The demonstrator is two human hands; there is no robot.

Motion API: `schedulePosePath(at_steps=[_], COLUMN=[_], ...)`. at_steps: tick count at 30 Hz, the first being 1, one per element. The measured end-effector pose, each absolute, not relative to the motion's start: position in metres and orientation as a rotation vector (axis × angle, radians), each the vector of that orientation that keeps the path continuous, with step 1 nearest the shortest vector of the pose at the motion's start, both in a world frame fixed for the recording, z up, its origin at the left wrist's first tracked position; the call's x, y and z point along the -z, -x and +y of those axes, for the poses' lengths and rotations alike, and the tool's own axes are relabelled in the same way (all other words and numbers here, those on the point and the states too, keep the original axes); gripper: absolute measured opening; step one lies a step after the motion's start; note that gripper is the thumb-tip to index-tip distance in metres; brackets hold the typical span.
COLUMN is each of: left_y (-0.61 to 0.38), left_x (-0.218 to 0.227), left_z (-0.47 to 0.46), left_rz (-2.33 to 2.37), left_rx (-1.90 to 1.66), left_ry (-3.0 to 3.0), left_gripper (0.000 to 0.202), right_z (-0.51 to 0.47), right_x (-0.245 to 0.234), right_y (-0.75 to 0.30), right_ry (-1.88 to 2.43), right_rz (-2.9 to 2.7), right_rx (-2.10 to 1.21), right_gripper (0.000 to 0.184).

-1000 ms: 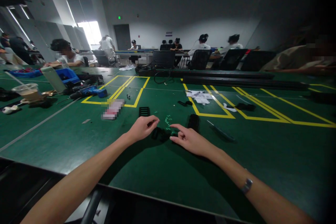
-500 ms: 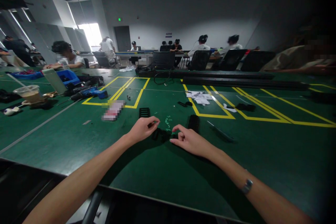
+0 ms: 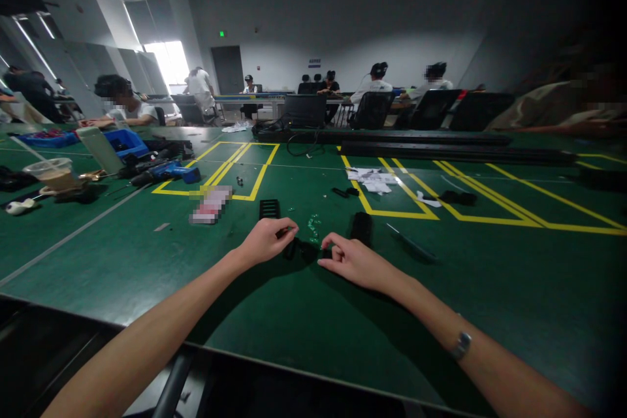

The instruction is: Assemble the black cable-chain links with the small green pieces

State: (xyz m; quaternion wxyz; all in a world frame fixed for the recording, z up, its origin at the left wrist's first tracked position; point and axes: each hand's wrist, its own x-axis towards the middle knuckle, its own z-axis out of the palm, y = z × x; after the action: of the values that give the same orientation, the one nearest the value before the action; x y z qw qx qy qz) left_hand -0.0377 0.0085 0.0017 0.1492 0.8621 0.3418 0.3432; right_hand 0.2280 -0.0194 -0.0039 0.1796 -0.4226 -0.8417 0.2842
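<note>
My left hand is closed in a pinch over the green table; whatever its fingertips hold is hidden or too small to name. Just below those fingertips lie small black parts, partly in shadow. Opposite, my right hand is curled, with a small dark piece showing between index finger and thumb. Small clear, shiny pieces are scattered beyond the gap between my hands. A black slotted part lies behind my left hand, and a black block-like part behind my right.
A pen-like tool lies to the right. White papers and long black bars are farther back. Leftward are a blue power drill, a drink cup and a blue bin. Other people sit at far tables.
My hands stay almost in place. The right fingers have shifted slightly, and a dark piece now shows between index finger and thumb. The view has tilted very slightly.
</note>
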Motion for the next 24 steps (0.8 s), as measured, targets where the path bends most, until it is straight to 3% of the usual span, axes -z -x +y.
schedulePosePath(at_steps=[24], left_y=[0.0362], left_x=[-0.0032], left_z=[0.0072], left_rz=[0.985], left_rx=[-0.977], left_ry=[-2.477], left_gripper=[0.022], right_z=[-0.0221], right_x=[0.0023], right_y=[-0.2291], right_ry=[1.190], right_rz=[-2.387], right_rx=[-0.781], right_gripper=[0.028])
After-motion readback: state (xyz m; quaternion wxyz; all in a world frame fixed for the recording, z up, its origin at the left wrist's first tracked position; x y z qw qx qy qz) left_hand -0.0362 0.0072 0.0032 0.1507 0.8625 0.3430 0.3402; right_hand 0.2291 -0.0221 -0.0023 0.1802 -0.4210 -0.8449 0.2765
